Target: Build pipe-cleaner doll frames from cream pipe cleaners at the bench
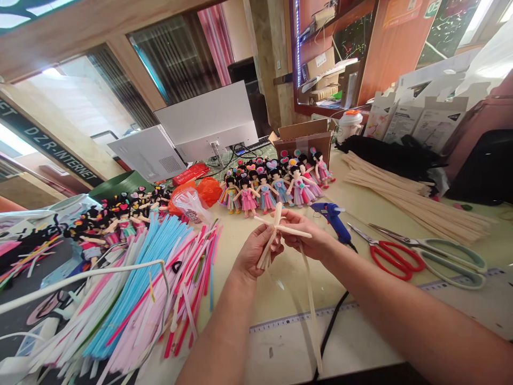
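Between my hands is a small figure of cream pipe cleaners (276,216), with a stub at the top, two side arms and several strands fanning downward. My left hand (258,248) pinches its lower strands and middle. The fingers of my right hand (304,232) are closed around the figure's right side, by one side arm. A long loose pipe cleaner (310,305) hangs from my right hand to the table's front. Just beyond my right hand lies a blue glue gun (335,220). Finished dolls with black hair and coloured skirts (262,190) stand behind my hands.
Bundles of blue, pink and white pipe cleaners (132,289) spread over the left. Red-handled scissors (395,259) and green-handled scissors (452,262) lie at right, in front of cream pipe cleaners (417,200). A ruler (288,321) and a black cable (334,315) are near the front edge.
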`<state>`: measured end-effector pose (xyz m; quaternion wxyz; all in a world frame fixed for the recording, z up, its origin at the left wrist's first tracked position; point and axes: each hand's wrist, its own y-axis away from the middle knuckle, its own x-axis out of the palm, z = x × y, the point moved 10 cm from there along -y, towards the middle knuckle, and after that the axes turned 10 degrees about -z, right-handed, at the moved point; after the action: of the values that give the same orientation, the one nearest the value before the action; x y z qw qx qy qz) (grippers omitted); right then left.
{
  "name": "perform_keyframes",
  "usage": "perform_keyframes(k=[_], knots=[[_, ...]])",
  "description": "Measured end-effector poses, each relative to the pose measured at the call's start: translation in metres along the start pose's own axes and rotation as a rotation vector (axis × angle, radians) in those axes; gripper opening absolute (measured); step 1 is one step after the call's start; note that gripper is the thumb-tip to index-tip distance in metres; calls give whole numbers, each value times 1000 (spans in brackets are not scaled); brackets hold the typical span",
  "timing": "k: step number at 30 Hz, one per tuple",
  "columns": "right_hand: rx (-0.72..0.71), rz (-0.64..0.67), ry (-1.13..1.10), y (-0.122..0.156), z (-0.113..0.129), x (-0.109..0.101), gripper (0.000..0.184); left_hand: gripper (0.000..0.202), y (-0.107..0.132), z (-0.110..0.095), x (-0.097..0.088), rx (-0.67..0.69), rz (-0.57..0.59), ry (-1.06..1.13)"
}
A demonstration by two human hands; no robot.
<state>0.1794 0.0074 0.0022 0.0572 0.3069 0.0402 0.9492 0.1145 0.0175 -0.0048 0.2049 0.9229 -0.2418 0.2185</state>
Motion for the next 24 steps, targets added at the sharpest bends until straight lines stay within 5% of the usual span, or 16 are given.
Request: perform_keyframes(k=[6, 10, 14, 24], knots=[[-182, -73, 237, 3, 23, -3, 26, 36, -2, 2, -2, -10, -12, -98], [-269, -169, 350, 0, 30, -11, 25, 37, -4, -25, -19, 274, -224, -303], [-325, -220, 426, -4, 31, -16, 23, 32, 4, -41, -11, 504, -244, -507], [-430, -172, 565, -1, 34, -10, 18, 8, 12, -54, -18, 632, -423, -731]])
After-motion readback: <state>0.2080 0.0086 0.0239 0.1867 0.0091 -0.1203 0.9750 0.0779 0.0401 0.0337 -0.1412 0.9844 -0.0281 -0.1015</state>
